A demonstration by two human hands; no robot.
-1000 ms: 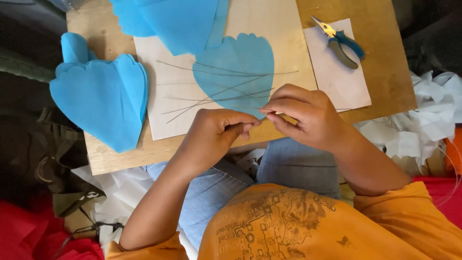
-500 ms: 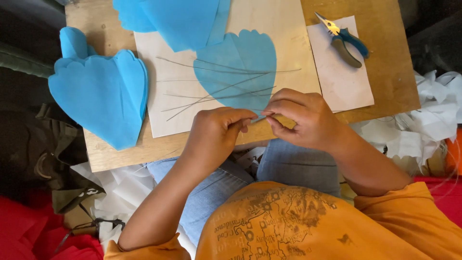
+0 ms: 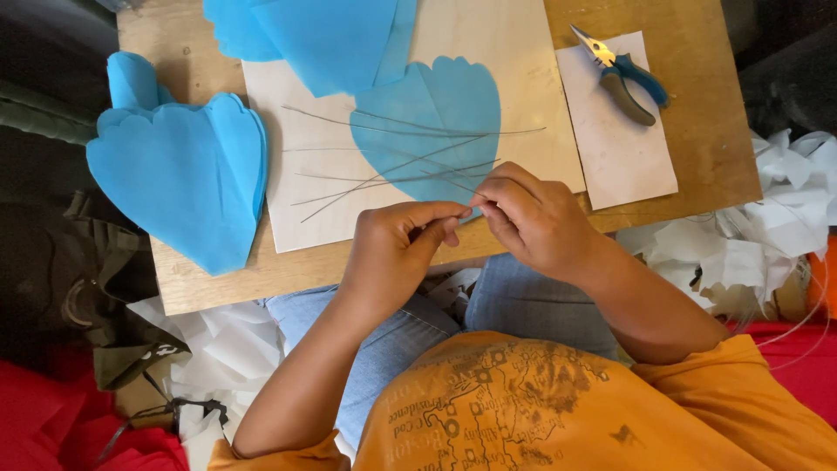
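Observation:
My left hand (image 3: 397,253) and my right hand (image 3: 532,218) meet at the near edge of a wooden board (image 3: 697,105), fingertips pinched together on a thin metal wire (image 3: 466,212). Just beyond the fingers lies a blue petal-shaped paper (image 3: 436,122) on a pale sheet (image 3: 305,209), crossed by several loose thin wires (image 3: 384,170). What exactly sits between the fingertips is mostly hidden.
A stack of blue paper petals (image 3: 183,170) lies at the board's left end, more blue paper (image 3: 314,35) at the top. Blue-handled pliers (image 3: 623,74) rest on a white card (image 3: 615,148) at right. Crumpled white paper (image 3: 767,227) lies beside the board.
Both hands have stayed together at the board's edge. The fingers shifted slightly as they work the wire between them.

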